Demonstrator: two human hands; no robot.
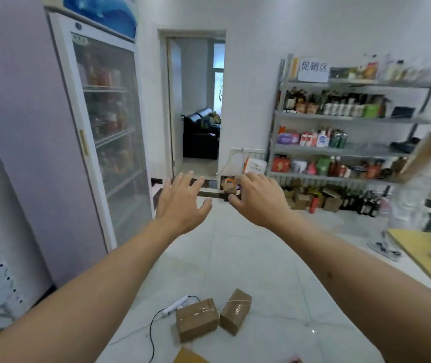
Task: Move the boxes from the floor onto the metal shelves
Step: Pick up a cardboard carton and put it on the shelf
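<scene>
Both my arms are stretched out in front at about chest height, nothing in either one: my left hand (183, 203) has its fingers spread wide and straight, my right hand (257, 197) is palm down with fingers loosely relaxed, holding nothing that I can make out. Task looks barely advanced from here. Two small brown taped cardboard boxes sit on the pale tiled floor (274, 258) below me, the squarer box (196, 319) just beside the narrower tilted box (236, 311), roughly touching at one edge. A corner of another cardboard piece (189, 357) shows at the bottom edge, can't tell if it's a box. White power strip with black cable (175, 306) lies next to the squarer one. The grey metal shelving unit (340, 148) stands well apart, far right, stocked with bottles and packets; more cartons under its lowest tier. Left to do: bend, pick up each box, carry over, shelve.
</scene>
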